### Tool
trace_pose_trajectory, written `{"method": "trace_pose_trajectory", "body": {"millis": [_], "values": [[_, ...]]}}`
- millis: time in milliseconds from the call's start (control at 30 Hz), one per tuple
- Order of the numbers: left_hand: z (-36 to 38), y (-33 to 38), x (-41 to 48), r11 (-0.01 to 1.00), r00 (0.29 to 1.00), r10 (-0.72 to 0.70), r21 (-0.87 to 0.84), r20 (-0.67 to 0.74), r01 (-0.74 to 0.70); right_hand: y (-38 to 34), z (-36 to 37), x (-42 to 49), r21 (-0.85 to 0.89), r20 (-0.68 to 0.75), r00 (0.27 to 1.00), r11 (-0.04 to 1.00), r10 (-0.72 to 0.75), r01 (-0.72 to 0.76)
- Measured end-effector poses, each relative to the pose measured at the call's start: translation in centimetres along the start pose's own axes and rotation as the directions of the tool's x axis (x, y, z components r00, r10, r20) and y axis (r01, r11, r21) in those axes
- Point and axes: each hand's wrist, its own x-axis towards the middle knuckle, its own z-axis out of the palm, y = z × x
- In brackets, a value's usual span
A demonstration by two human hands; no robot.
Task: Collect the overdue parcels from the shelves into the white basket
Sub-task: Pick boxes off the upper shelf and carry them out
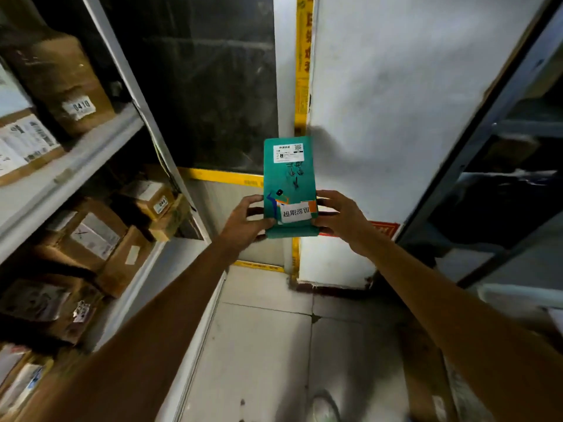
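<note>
green parcel (289,190) (white sticker near bottom) | pinched upright by left hand (243,222) and right hand (341,217) | boxes (100,239) shelved at left, seemingly cardboard

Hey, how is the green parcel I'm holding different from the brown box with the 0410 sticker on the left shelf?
The green parcel is flat and thin; the brown box is bulky cardboard. The green parcel is held upright by the left hand and right hand; the brown box sits on the shelf. The green parcel bears a Chinese-text sticker; the brown box a number sticker. Both stickers are white.
</note>
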Motion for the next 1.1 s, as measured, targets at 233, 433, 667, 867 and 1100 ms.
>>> {"method": "trace_pose_trajectory", "body": {"millis": [233, 433, 667, 867, 1100], "values": [[1.4, -1.6, 0.2, 0.999, 0.969, -0.035, 0.008, 0.245, 0.034, 3.1, 0.9, -5.7, 0.072, -0.252, 0.968, 0.997, 0.023, -0.005], [5.5, -3.6, -0.5, 0.998, 0.906, -0.055, 0.049, 0.419, 0.038, 6.3, 0.1, -10.7, 0.120, -0.460, 0.884, 0.992, 0.081, -0.029], [12.9, -3.9, -0.9, 0.994, 0.816, -0.050, 0.109, 0.576, -0.016, 7.9, -3.7, -16.3, 0.137, -0.632, 0.766, 0.990, 0.117, -0.039], [20.5, -3.9, -0.1, 0.984, 0.730, -0.066, 0.166, 0.681, -0.066, 10.1, -8.9, -19.5, 0.197, -0.729, 0.669, 0.980, 0.146, 0.000], [31.5, -3.0, 2.1, 0.964, 0.637, -0.089, 0.227, 0.766, -0.138, 12.0, -16.2, -21.7, 0.320, -0.793, 0.567, 0.945, 0.225, 0.072]]}}
